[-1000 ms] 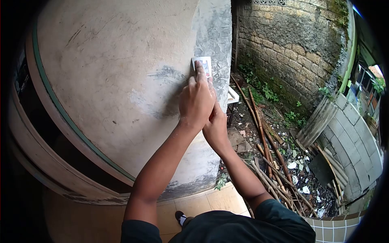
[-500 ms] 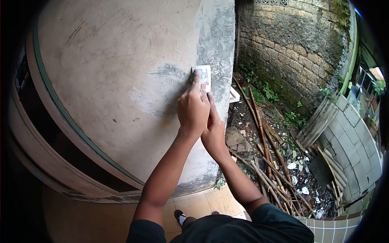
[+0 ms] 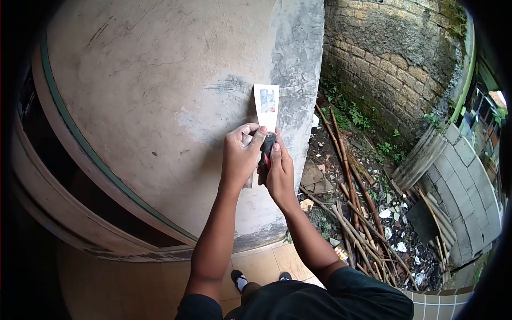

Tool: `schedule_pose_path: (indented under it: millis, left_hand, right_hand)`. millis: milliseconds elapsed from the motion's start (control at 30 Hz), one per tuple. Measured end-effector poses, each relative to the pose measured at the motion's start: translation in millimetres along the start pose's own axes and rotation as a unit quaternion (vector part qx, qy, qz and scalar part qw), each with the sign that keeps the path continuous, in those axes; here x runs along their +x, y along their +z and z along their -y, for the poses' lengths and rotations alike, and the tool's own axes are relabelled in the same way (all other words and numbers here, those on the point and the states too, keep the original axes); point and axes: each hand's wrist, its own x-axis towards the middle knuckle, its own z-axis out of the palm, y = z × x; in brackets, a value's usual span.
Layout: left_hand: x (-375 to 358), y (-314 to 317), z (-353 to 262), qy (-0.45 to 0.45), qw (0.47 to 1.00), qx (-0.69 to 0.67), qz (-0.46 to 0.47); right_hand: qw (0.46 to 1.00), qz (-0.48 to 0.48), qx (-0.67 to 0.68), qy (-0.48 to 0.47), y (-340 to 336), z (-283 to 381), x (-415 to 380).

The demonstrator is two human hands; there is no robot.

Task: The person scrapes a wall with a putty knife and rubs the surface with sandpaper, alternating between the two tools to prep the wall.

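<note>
My right hand (image 3: 280, 172) is wrapped around the black and red handle of a putty knife (image 3: 267, 114), its thumb lying along the handle. The wide, pale blade points up and away from me, in front of the wall, with a picture-like patch on its face. My left hand (image 3: 241, 152) is closed, its thumb and curled fingers at the lower left edge of the blade. Whitish dust coats its fingers. Something pale shows below the left palm; I cannot make out what it is. Behind the blade, the plastered wall (image 3: 160, 106) has grey, scraped patches.
The wall ends at a rough grey corner (image 3: 298, 69). Past it lie bamboo poles (image 3: 346, 170), rubble and plants beside a mossy block wall (image 3: 384, 69). A green-edged frame (image 3: 74, 128) curves along the left. Tiles (image 3: 266, 266) lie underfoot.
My left index finger has come off the blade face, and the left hand has drawn back to the blade's lower edge. The blade is now more fully visible. The view has shifted slightly.
</note>
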Motion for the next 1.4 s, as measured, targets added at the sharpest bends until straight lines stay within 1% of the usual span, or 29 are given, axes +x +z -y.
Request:
schedule_pose_path:
  millis: [33, 100, 133, 167, 233, 267, 333, 367, 433, 467, 500, 567, 600, 633, 700, 733, 767, 800, 833, 900, 933, 967, 1033, 1167, 1233, 1267, 1300, 1367, 1400]
  left_hand:
    - [-3.5, -1.3, -0.5, -0.001, 1.000, 0.001, 0.001]
    - [-8.6, -2.9, -0.3, -0.005, 0.998, -0.055, -0.011]
    - [-6.0, -3.9, 7.8, 0.037, 0.998, -0.043, -0.018]
    - [-4.4, -4.0, 11.7, 0.036, 0.998, -0.044, -0.019]
    - [-3.9, -4.3, 18.0, 0.086, 0.995, -0.037, -0.022]
    - [-4.4, -5.0, 22.8, 0.084, 0.995, -0.037, -0.023]
    - [-7.1, -6.3, 30.2, 0.065, 0.997, -0.036, 0.012]
    - [-10.1, -6.7, 29.8, 0.067, 0.997, -0.036, 0.012]
    - [-21.4, -8.2, 25.7, 0.057, 0.996, -0.054, 0.043]
    - [-32.7, -14.0, 18.1, -0.007, 0.993, -0.075, 0.092]
    - [-40.7, -14.5, 18.3, -0.019, 0.989, -0.096, 0.111]
    - [-57.9, -10.2, 20.9, -0.031, 0.975, -0.175, 0.129]
    - [-61.7, -9.2, 27.1, -0.030, 0.967, -0.214, 0.137]
    - [-67.3, -6.1, 30.9, -0.028, 0.970, -0.213, 0.110]
    - [-71.7, 0.1, 34.2, -0.024, 0.976, -0.212, 0.036]
    - [-72.8, -0.3, 38.3, -0.024, 0.976, -0.211, 0.035]
    - [-73.6, -0.9, 44.2, -0.014, 0.974, -0.227, 0.020]
    - [-73.5, -0.9, 48.6, -0.003, 0.970, -0.242, 0.006]
    - [-73.5, 3.0, 50.2, -0.001, 0.970, -0.243, 0.006]
    - [-75.3, 13.8, 54.1, 0.044, 0.977, -0.177, -0.114]
    - [-73.6, 15.1, 67.5, 0.057, 0.980, -0.139, -0.130]
    - [-71.5, 15.7, 76.7, 0.056, 0.980, -0.140, -0.129]
    - [-67.6, 16.5, 84.1, 0.089, 0.985, -0.035, -0.144]
    - [-67.2, 22.4, 77.8, 0.133, 0.981, -0.012, -0.139]
    - [-66.8, 25.7, 81.0, 0.151, 0.980, -0.006, -0.130]
    - [-64.1, 28.3, 80.2, 0.179, 0.975, 0.004, -0.135]
    - [-62.6, 28.2, 70.1, 0.179, 0.975, 0.005, -0.133]
    - [-62.2, 25.1, 40.5, 0.101, 0.990, -0.044, -0.083]
    - [-61.6, 24.4, 38.9, 0.084, 0.993, -0.052, -0.072]
  right_hand:
    - [1.000, -0.001, 0.001, 0.001, 1.4, -2.5, 2.2]
    - [0.995, -0.009, -0.064, -0.074, 4.1, -5.7, 2.7]
    - [0.997, -0.014, -0.068, -0.042, 4.3, -2.6, -0.6]
    - [0.997, -0.013, -0.069, -0.041, 1.5, -1.7, 0.8]
    - [0.993, 0.020, -0.115, -0.021, -7.5, 0.6, 10.1]
    - [0.984, -0.008, -0.155, -0.089, -10.9, -2.9, 21.9]
    - [0.999, 0.000, -0.011, -0.046, -13.4, 5.4, 44.0]
    - [0.998, 0.014, 0.054, -0.032, -14.4, 13.5, 52.9]
    - [0.984, 0.003, 0.177, 0.012, -8.5, 18.6, 65.0]
    - [0.981, -0.025, 0.192, 0.004, -4.9, 21.3, 65.2]
    - [0.989, -0.040, 0.143, -0.004, -1.0, 32.9, 60.5]
    - [0.983, -0.032, 0.179, 0.007, 5.6, 29.2, 61.1]
    - [0.985, -0.050, 0.164, -0.007, 11.8, 27.1, 59.8]
    - [0.995, -0.031, 0.079, -0.043, 11.4, 18.5, 60.8]
    - [0.989, -0.028, 0.105, -0.100, 22.5, 10.0, 59.9]
    - [0.987, -0.062, 0.060, -0.138, 28.3, 19.1, 50.0]
    - [0.990, -0.040, 0.017, -0.132, 27.6, 30.2, 37.3]
    - [0.972, -0.025, -0.097, -0.213, 26.3, 24.9, 37.5]
    - [0.934, -0.009, -0.209, -0.290, 25.6, 20.7, 38.8]
    - [0.921, 0.011, -0.307, -0.239, 27.7, 16.1, 34.0]
    - [0.920, 0.006, -0.312, -0.236, 28.3, 18.7, 32.9]
    - [0.920, 0.005, -0.313, -0.235, 30.1, 19.7, 33.0]
    - [0.907, -0.022, -0.381, -0.176, 33.5, 20.8, 35.5]
    - [0.927, 0.006, -0.338, -0.165, 25.5, 22.8, 39.8]
    - [0.913, -0.012, -0.337, -0.229, 23.8, 17.9, 41.7]
    - [0.909, -0.015, -0.352, -0.222, 21.8, 17.7, 43.6]
    - [0.909, -0.017, -0.352, -0.221, 21.6, 28.8, 45.3]
    - [0.933, 0.003, -0.332, -0.139, 22.6, 54.5, 48.5]
    - [0.930, -0.007, -0.346, -0.124, 23.3, 54.3, 47.8]
